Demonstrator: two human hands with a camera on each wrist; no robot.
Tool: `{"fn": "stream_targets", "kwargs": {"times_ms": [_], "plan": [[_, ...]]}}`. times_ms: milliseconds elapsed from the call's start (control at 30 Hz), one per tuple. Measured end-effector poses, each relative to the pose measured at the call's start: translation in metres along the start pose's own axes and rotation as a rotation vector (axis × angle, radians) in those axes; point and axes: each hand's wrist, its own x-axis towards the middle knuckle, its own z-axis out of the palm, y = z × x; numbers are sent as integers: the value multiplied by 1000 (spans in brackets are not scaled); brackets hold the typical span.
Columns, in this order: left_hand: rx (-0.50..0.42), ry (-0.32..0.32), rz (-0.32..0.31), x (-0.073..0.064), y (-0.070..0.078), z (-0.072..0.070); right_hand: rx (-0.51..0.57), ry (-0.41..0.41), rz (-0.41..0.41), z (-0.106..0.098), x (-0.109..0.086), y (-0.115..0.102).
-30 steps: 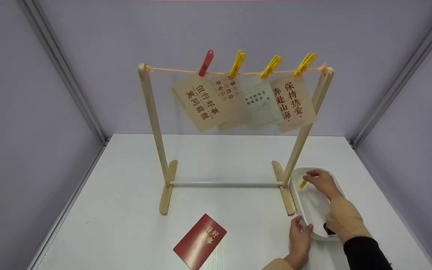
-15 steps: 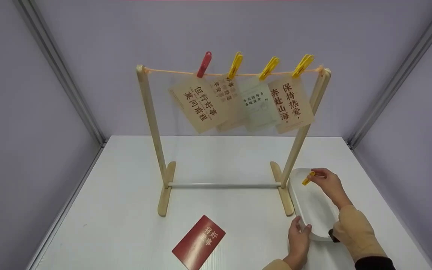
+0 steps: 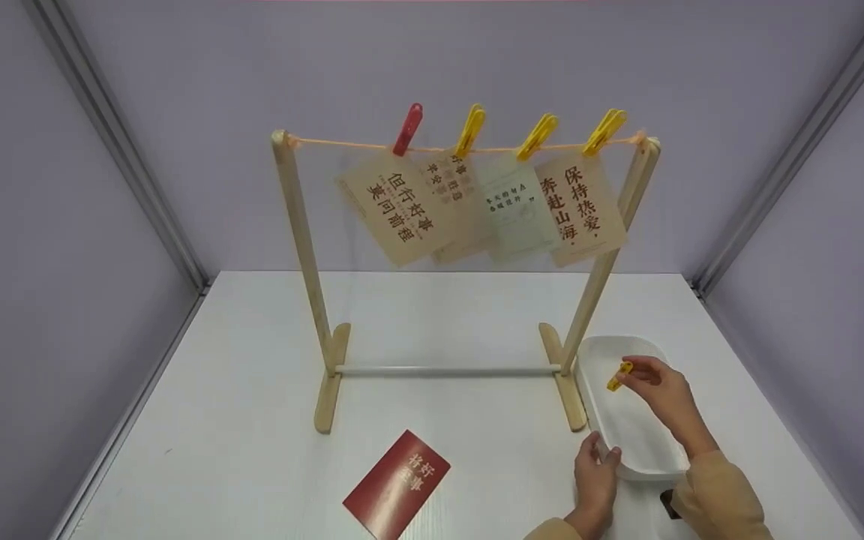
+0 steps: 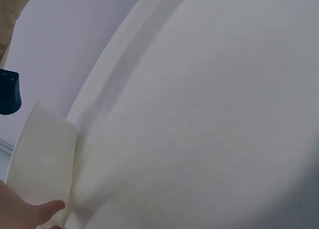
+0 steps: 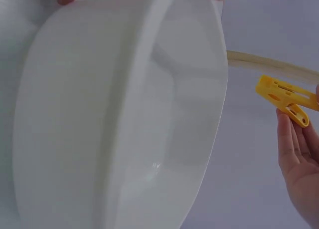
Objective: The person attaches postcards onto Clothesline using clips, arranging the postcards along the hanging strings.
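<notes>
Between the thumb and fingers of my right hand (image 3: 664, 394) is a yellow clothes peg (image 3: 619, 376), held above the white plastic basin (image 3: 589, 390). The right wrist view shows the peg (image 5: 281, 95) pinched at its handle end, its tip pointing away from the palm. My left hand (image 3: 595, 480) grips the basin's near left corner, thumb at the rim and fingers along the outer wall. Seen from the left wrist, that hand (image 4: 25, 211) lies against the basin's side (image 4: 45, 154). No other peg shows inside the basin.
Left of the basin stands a wooden rack (image 3: 303, 240) with an orange string (image 3: 349, 142). One red peg (image 3: 408, 130) and several yellow pegs (image 3: 470, 131) hold paper cards (image 3: 394, 210) on it. A red card (image 3: 397, 484) lies on the white table (image 3: 252, 420).
My right hand has lifted the yellow peg from the basin's far left part, then drawn back slightly toward me. The left hand has stayed at the basin's corner.
</notes>
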Motion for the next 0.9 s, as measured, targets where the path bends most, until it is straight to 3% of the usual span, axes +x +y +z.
{"fn": "stream_targets", "kwargs": {"times_ms": [233,433,533,667,900], "plan": [[40,-33,12,-1,5,-9,97,-8,-51,15,-16,-11],[26,-88,36,-5,15,-41,149,-27,-72,33,-29,-28],[83,-78,36,-8,23,-67,184,-56,-72,45,-34,-43],[237,-64,74,-10,35,-111,232,-87,-92,59,-44,-72],[519,-170,224,-15,57,-204,268,-144,-231,86,-61,-107]]}}
